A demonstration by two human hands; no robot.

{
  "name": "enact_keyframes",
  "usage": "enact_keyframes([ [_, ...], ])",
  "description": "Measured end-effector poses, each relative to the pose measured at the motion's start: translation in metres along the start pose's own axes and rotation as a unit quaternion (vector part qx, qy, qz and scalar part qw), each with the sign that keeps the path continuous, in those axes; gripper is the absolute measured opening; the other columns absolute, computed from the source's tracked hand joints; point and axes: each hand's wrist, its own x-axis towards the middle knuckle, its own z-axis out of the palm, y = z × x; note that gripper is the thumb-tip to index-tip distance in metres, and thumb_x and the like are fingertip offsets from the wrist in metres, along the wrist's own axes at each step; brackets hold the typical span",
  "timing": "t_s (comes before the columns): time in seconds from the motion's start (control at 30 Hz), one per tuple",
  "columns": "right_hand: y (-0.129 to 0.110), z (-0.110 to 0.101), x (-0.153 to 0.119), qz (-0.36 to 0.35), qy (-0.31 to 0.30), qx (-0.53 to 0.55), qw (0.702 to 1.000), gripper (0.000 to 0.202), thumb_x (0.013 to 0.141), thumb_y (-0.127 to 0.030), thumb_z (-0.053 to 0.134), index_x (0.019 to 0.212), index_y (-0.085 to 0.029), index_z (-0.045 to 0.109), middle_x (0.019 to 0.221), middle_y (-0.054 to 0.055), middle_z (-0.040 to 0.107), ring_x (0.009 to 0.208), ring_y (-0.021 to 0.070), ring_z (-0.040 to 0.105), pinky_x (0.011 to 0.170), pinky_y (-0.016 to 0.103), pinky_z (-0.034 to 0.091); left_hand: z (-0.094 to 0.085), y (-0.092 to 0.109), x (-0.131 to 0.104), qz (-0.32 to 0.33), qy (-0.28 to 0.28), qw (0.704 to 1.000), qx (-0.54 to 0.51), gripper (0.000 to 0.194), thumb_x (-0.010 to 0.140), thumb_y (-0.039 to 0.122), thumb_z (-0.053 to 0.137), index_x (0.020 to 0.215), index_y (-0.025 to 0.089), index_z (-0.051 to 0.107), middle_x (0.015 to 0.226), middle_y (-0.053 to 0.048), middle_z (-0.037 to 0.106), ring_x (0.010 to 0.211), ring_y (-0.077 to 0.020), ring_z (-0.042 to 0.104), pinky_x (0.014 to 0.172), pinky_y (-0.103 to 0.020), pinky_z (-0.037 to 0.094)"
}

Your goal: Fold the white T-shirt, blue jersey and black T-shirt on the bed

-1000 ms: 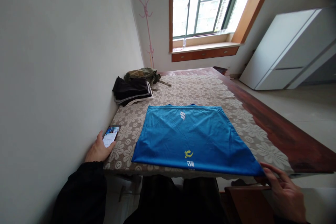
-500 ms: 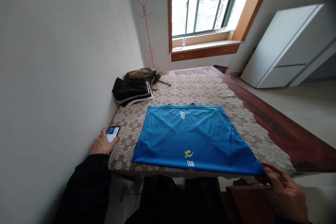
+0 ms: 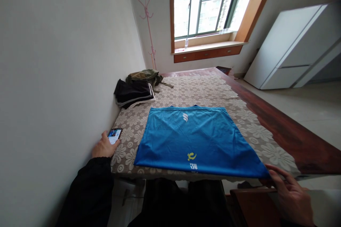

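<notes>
A blue sports shirt lies folded on the table, its printed side up, with a white logo near the far edge and a yellow and white print near the front. My right hand is at the shirt's near right corner, thumb and fingers closed on the fabric at the table edge. At the table's left edge, my left hand grips a smartphone whose lit screen faces up. Its thumb lies along the phone's lower end, and the fingers are partly hidden.
A lace tablecloth covers much of the dark red wooden table. Folded black clothing and an olive backpack sit by the left wall. Beneath my right hand is a brown chair. A white fridge stands far right.
Almost nothing differs. Both hands keep their places and the shirt lies as before; only the camera view has shifted very slightly.
</notes>
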Motion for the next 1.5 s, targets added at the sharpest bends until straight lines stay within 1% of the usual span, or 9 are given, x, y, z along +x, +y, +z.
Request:
enact_keyframes([
  [0.37, 0.004, -0.001, 0.003, -0.003, -0.005, -0.002, 1.0, 0.071, 0.068, -0.071, 0.067, 0.122, -0.024, 0.072, 0.065, 0.003, 0.075, 0.086, 0.0343, 0.075, 0.073, 0.038, 0.05, -0.001, -0.001, -0.003, -0.006, -0.012, 1.0, -0.011, 0.086, 0.091, 0.058, 0.052, 0.157, 0.011, 0.025, 0.132, -0.026, 0.067, 0.117, -0.0431, 0.068, 0.096, -0.05, 0.051],
  [0.5, 0.005, -0.001, 0.003, -0.002, -0.01, 0.018, 1.0, 0.07, 0.068, -0.07, 0.068, 0.121, -0.024, 0.072, 0.065, 0.002, 0.075, 0.085, 0.0333, 0.075, 0.073, 0.037, 0.051, 0.004, -0.003, -0.005, 0.011, -0.01, 0.999, -0.043, 0.088, 0.092, 0.056, 0.051, 0.16, 0.008, 0.02, 0.143, -0.027, 0.059, 0.125, -0.0417, 0.063, 0.102, -0.051, 0.049],
  [0.63, 0.005, -0.001, 0.002, -0.011, -0.007, 0.018, 1.0, 0.067, 0.068, -0.069, 0.069, 0.117, -0.025, 0.073, 0.069, 0.003, 0.077, 0.093, 0.0353, 0.074, 0.076, 0.038, 0.052, 0.007, 0.001, -0.022, 0.125, 0.098, 0.985, -0.074, 0.071, 0.091, 0.041, 0.052, 0.152, 0.007, 0.038, 0.156, -0.023, 0.047, 0.146, -0.0334, 0.043, 0.121, -0.043, 0.034],
  [0.73, 0.006, 0.0, 0.001, -0.02, 0.001, 0.019, 1.0, 0.062, 0.067, -0.068, 0.07, 0.111, -0.024, 0.074, 0.075, 0.003, 0.078, 0.094, 0.0346, 0.074, 0.075, 0.037, 0.053, 0.005, 0.01, -0.05, 0.16, 0.118, 0.972, -0.126, 0.048, 0.093, 0.04, 0.048, 0.133, 0.017, 0.06, 0.144, -0.015, 0.061, 0.139, -0.0302, 0.051, 0.121, -0.041, 0.035],
  [0.9, 0.003, 0.002, -0.003, -0.021, 0.007, 0.048, 0.999, 0.056, 0.058, -0.062, 0.076, 0.097, -0.022, 0.073, 0.073, 0.003, 0.075, 0.081, 0.0319, 0.075, 0.069, 0.036, 0.056, 0.006, 0.023, -0.103, 0.141, -0.032, 0.964, -0.223, 0.033, 0.092, 0.051, 0.05, 0.103, 0.027, 0.071, 0.096, -0.005, 0.076, 0.093, -0.0257, 0.071, 0.086, -0.035, 0.054],
  [1.1, 0.001, 0.002, -0.003, -0.042, 0.004, 0.062, 0.997, 0.052, 0.055, -0.058, 0.078, 0.091, -0.022, 0.071, 0.069, 0.003, 0.076, 0.073, 0.0313, 0.075, 0.063, 0.035, 0.058, 0.021, 0.022, -0.132, 0.111, -0.143, 0.944, -0.277, 0.037, 0.087, 0.059, 0.056, 0.096, 0.026, 0.068, 0.06, 0.001, 0.062, 0.06, -0.0217, 0.065, 0.061, -0.031, 0.049],
  [1.27, 0.004, 0.004, -0.002, -0.036, -0.012, 0.082, 0.996, 0.057, 0.051, -0.057, 0.083, 0.093, -0.02, 0.069, 0.068, 0.004, 0.077, 0.068, 0.0297, 0.075, 0.059, 0.033, 0.057, 0.029, 0.019, -0.135, 0.056, -0.212, 0.897, -0.383, 0.053, 0.08, 0.072, 0.059, 0.099, 0.023, 0.059, 0.054, 0.003, 0.061, 0.04, -0.0167, 0.056, 0.042, -0.025, 0.041],
  [1.4, 0.004, 0.005, -0.003, -0.03, -0.017, 0.097, 0.995, 0.057, 0.05, -0.057, 0.085, 0.09, -0.02, 0.069, 0.07, 0.006, 0.077, 0.069, 0.0303, 0.075, 0.059, 0.033, 0.058, 0.029, 0.023, -0.133, 0.034, -0.272, 0.865, -0.42, 0.066, 0.074, 0.078, 0.062, 0.108, 0.022, 0.054, 0.056, 0.002, 0.065, 0.038, -0.0164, 0.057, 0.035, -0.02, 0.031],
  [1.5, 0.006, 0.005, -0.002, -0.023, -0.015, 0.095, 0.995, 0.058, 0.053, -0.059, 0.084, 0.093, -0.02, 0.068, 0.071, 0.005, 0.077, 0.071, 0.0302, 0.075, 0.061, 0.031, 0.058, 0.03, 0.025, -0.132, 0.026, -0.316, 0.832, -0.455, 0.077, 0.069, 0.08, 0.065, 0.116, 0.021, 0.05, 0.059, 0.001, 0.067, 0.039, -0.0172, 0.06, 0.034, -0.02, 0.032],
])
